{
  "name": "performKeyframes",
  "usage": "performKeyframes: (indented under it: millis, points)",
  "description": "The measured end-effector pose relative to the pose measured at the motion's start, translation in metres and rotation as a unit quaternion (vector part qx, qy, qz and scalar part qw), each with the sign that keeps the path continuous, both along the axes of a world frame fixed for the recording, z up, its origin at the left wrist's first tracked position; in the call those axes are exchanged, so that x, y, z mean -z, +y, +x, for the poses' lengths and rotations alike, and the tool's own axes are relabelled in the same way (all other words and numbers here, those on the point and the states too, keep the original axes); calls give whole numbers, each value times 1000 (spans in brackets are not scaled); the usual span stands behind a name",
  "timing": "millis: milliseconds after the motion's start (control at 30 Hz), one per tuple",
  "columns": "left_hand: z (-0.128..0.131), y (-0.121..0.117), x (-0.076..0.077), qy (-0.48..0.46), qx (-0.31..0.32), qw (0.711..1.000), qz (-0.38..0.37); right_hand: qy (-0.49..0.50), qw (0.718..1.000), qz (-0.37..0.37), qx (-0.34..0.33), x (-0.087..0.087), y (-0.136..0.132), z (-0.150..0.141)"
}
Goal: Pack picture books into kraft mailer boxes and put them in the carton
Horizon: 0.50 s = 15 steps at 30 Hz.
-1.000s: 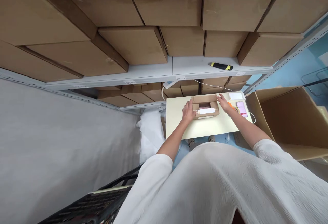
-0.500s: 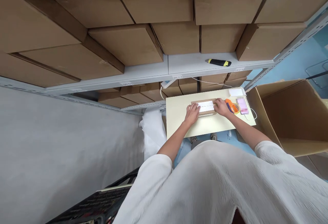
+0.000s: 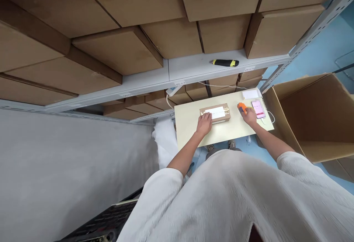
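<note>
A small cardboard box (image 3: 227, 113) lies on the pale table, with a white label (image 3: 217, 112) on its top and shiny tape at its ends. My left hand (image 3: 204, 123) is closed over the box's left near edge, its fingers on the top by the label. Farther right, my right hand (image 3: 250, 117) is wrapped round an orange tape dispenser (image 3: 242, 107), whose lower part the hand hides. Just beyond that hand lies a phone with a pink screen (image 3: 257, 108).
The pale table (image 3: 188, 131) stands below a metal shelf (image 3: 193, 66) stacked with cardboard boxes. A black and yellow utility knife (image 3: 225, 63) lies on the shelf. A white box-like item (image 3: 251, 93) sits at the table's back right. A large open carton (image 3: 326, 116) stands right.
My right hand has left the box's right end, moved right and taken hold of the tape dispenser. My left hand stays on the box. The view has shifted slightly.
</note>
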<state>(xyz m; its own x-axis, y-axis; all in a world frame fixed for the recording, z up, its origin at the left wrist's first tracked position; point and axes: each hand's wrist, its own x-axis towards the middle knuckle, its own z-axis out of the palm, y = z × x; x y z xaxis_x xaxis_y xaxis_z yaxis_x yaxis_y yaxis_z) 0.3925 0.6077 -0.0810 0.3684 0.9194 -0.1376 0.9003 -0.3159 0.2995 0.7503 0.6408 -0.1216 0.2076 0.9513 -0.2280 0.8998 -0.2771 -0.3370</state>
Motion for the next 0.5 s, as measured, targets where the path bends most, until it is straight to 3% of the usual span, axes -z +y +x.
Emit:
performKeyframes:
  millis: [233, 500]
  points:
    - [3, 0, 2, -5, -22, 1000, -11, -4, 994, -108, 21, 10, 2, 8]
    - [2, 0, 5, -11, -34, 999, -23, 11, 994, -103, 19, 19, 4, 5]
